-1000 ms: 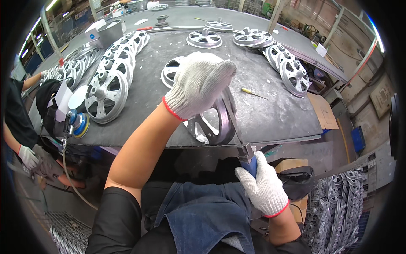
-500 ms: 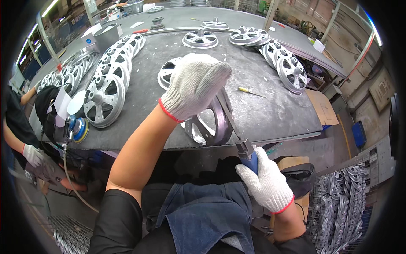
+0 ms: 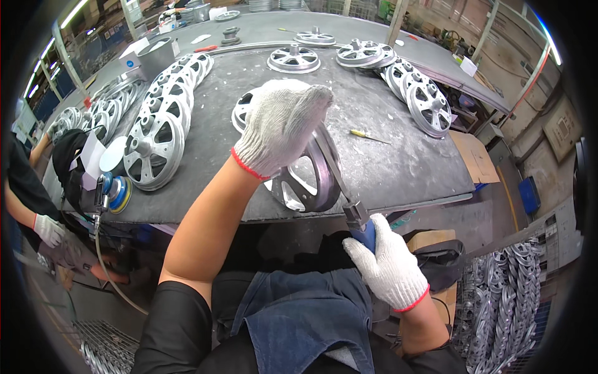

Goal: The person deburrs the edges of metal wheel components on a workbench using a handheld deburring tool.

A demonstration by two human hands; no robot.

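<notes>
My left hand [image 3: 283,128], in a white knit glove with a red cuff, is closed over the top of a spoked metal wheel [image 3: 325,184]. That wheel stands tilted on its edge at the table's front, its upper part hidden by the glove. My right hand [image 3: 391,265], gloved alike, grips a blue-handled tool [image 3: 357,215] with a long, thin, file-like bar. The bar slants up along the wheel's rim toward my left hand; whether it touches cannot be made out. Another wheel [image 3: 240,113] lies just behind, mostly covered by my left hand.
Leaning wheels [image 3: 152,149] line the table's left, more [image 3: 430,109] the right. A yellow-handled tool [image 3: 367,136] lies to the right. A round blue sander [image 3: 115,190] with a hose sits front left, near a co-worker's gloved hand [image 3: 48,230]. Wire bins hold metal parts [image 3: 498,305].
Both hands have shifted slightly left. The wheel's face shows a little more, and the tool has moved a little down and left beside it.
</notes>
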